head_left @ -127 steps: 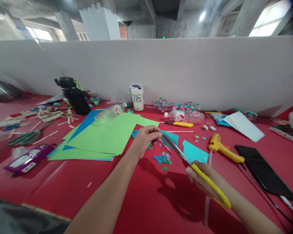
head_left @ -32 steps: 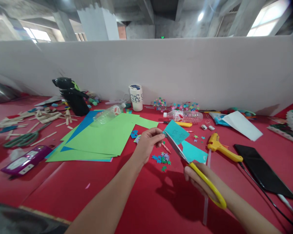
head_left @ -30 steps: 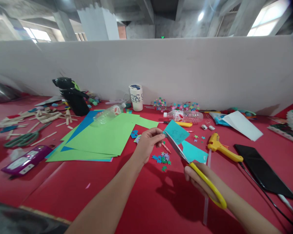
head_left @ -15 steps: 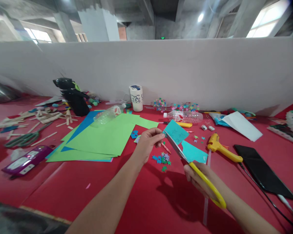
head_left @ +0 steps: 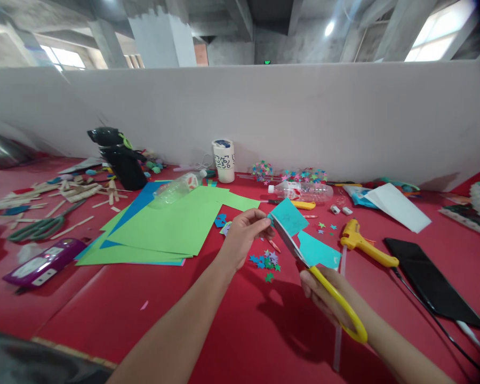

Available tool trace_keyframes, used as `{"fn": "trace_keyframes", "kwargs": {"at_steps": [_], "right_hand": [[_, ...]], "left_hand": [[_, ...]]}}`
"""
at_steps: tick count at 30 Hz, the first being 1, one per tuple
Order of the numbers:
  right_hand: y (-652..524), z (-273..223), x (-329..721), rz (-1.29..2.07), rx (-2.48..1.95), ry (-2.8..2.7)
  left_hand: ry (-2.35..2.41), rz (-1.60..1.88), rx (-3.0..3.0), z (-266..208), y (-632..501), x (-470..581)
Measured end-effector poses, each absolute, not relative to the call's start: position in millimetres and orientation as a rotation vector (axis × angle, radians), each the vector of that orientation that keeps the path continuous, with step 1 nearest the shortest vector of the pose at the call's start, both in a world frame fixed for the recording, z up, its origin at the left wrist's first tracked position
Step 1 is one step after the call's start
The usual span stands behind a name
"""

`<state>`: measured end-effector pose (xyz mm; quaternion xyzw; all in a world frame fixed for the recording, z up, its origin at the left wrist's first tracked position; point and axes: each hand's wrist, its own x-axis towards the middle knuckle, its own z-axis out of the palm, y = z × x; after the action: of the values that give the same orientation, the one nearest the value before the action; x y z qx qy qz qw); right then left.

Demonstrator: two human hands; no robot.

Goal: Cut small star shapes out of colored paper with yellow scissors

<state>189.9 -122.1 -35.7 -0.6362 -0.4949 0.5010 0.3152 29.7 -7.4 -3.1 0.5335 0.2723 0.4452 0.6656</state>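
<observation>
My left hand [head_left: 246,234] pinches the left corner of a turquoise paper piece [head_left: 292,217] that has faint star outlines drawn on it. In my right hand [head_left: 324,293] are yellow-handled scissors [head_left: 290,240]. Their blades lie along the paper's lower left edge, with the tips close to my left fingertips. Below the blades, a second turquoise paper piece [head_left: 319,250] lies on the red table. Small cut paper stars [head_left: 269,260] in blue, purple and green rest on the table between my hands. A red-and-white pen [head_left: 274,245] is partly hidden behind my left fingers.
Green sheets [head_left: 164,224] lie left of my hands. A yellow glue gun [head_left: 366,245] and black tablet-like device [head_left: 432,277] lie right. Behind are a plastic bottle [head_left: 302,191], a yellow cutter [head_left: 304,205] and a white cup [head_left: 224,161]. A purple device [head_left: 46,264] sits far left.
The turquoise paper has tilted slightly in my left fingers. The scissor handles have shifted slightly left, and the blades look a little closer together.
</observation>
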Motion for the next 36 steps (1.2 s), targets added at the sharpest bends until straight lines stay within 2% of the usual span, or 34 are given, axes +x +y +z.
{"fn": "trace_keyframes", "kwargs": {"at_steps": [12,18,27,36], "right_hand": [[-124.4,-33.4,184.7,1.282,-1.665,-1.265],[-125.7,-31.9,193.2,1.277,-1.625,-1.433],[-125.3,-17.8,207.8,1.31,-1.744,-1.553],[-127.2,-14.7,209.7,1.484,-1.655,-1.466]], "left_hand": [[0.615,1.039,1.118,-5.0,-9.8,33.2],[0.636,1.039,1.252,-3.5,-4.5,29.2],[0.719,0.741,1.667,9.9,8.5,3.7],[0.675,0.587,1.67,6.6,16.4,-7.4]]}}
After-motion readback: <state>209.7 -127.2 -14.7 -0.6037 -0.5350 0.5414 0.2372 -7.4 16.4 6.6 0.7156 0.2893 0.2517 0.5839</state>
